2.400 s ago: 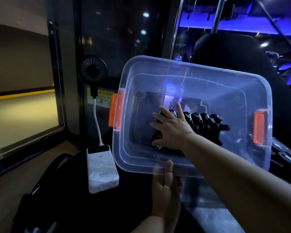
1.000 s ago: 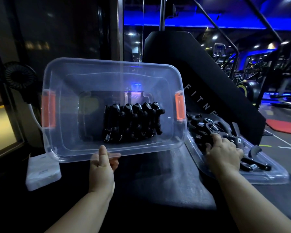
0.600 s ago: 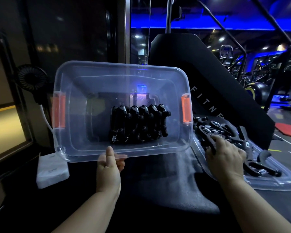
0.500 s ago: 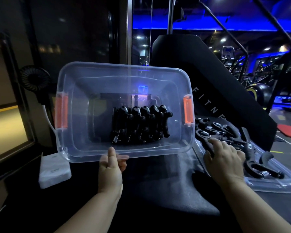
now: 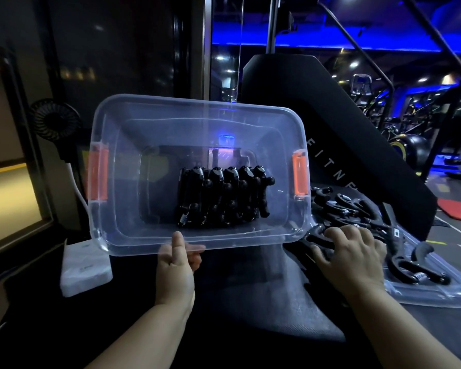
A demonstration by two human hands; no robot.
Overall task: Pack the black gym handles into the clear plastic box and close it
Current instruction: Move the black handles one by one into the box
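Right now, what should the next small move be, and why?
Probably the right hand closes round one of the loose handles on the lid and lifts it toward the clear box. The left hand holds the box's near rim, tilted open, and only one row of handles sits inside.

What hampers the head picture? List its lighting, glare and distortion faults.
Head view: dim overall, lit mostly by blue strips far behind. Head view: a blue-violet glow patch sits on the clear plastic box, and the black gym handles inside merge into one dark mass. Head view: the wide lens tilts the dark window frame at the left.
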